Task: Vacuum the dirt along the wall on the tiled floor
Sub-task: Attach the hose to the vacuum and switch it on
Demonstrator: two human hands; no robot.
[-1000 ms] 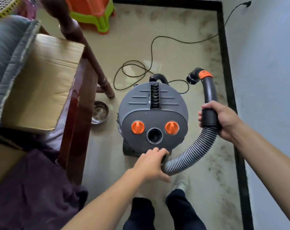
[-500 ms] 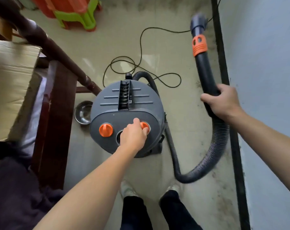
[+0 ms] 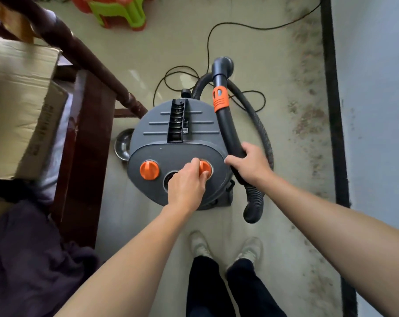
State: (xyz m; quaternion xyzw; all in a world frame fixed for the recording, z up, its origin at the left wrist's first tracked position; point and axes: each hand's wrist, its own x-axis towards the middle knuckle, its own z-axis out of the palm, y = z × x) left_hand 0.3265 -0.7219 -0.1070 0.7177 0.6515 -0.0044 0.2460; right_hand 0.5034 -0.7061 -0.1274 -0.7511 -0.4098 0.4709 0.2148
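Note:
A grey canister vacuum (image 3: 175, 133) stands on the beige tiled floor (image 3: 283, 161) in front of my feet. My left hand (image 3: 187, 184) pinches the right orange knob (image 3: 205, 167) on its top; a second orange knob (image 3: 149, 169) sits to the left. My right hand (image 3: 251, 165) grips the black hose wand (image 3: 226, 124), whose nozzle (image 3: 222, 66) with an orange collar points away over the vacuum's right side. The ribbed hose (image 3: 254, 202) loops behind and below that hand. Dark dirt (image 3: 308, 115) lies in a strip along the black skirting (image 3: 333, 110) of the right wall.
The black power cord (image 3: 216, 28) coils on the floor behind the vacuum. A dark wooden furniture frame (image 3: 86, 143) with a cardboard box (image 3: 22, 99) stands to the left. A steel bowl (image 3: 122, 145) sits beside the vacuum. An orange and green stool (image 3: 116, 8) stands at the back.
My right hand has swung the wand from beside the wall inward over the vacuum's right side. My left hand stays on the right orange knob. The view has shifted.

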